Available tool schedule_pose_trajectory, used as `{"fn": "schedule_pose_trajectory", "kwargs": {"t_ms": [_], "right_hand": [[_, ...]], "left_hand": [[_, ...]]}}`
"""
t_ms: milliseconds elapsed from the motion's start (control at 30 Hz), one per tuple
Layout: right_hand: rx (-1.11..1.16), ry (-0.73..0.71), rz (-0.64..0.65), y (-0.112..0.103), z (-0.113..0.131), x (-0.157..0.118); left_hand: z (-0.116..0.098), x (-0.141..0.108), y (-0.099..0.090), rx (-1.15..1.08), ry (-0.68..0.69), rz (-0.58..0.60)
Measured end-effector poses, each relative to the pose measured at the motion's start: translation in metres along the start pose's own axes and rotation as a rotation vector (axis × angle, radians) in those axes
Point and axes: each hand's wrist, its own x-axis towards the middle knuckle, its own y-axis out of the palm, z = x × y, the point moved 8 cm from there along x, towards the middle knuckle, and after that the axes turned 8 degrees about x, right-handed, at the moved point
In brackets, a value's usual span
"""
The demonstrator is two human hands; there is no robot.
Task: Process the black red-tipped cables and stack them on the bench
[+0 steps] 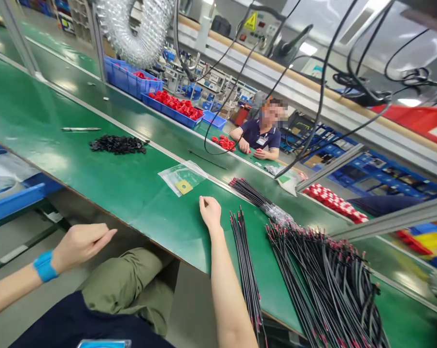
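Note:
My left hand (83, 245), with a blue wristband (45, 267), hovers in front of the table edge above my lap. Its fingers are curled together and nothing shows in them. On the green table (146, 203) my right hand (210, 211) rests loosely closed, with no object visible in it. Just beyond it lies a clear plastic bag (171, 177) with a yellow square piece (183, 186) that has a hole. To the right of my right forearm is a small bundle of black cables (244, 261) with red ends, beside a much larger cable pile (323, 280).
Small black parts (119, 144) lie heaped at the left near a pen (80, 129). Another cable bundle (256, 193) sits by the metal rail. Across the bench, a person (261, 133) handles red parts near blue bins (175, 113). Black cords (327, 63) hang overhead.

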Motion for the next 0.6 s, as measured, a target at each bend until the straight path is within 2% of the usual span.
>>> {"fn": "schedule_pose_trajectory", "kwargs": {"t_ms": [133, 300, 467, 600], "right_hand": [[-0.009, 0.029, -0.025, -0.006, -0.005, 0.001], [-0.011, 0.058, -0.045, -0.008, -0.012, 0.001], [-0.052, 0.078, -0.030, -0.004, -0.015, -0.001], [-0.101, 0.101, -0.019, -0.006, -0.015, -0.003]], "left_hand": [[-0.030, 0.043, -0.014, -0.011, 0.174, -0.070], [-0.051, 0.096, -0.007, -0.037, 0.295, -0.095], [-0.057, 0.150, 0.008, -0.079, 0.309, -0.015], [-0.056, 0.181, 0.016, -0.144, 0.299, 0.004]]}}
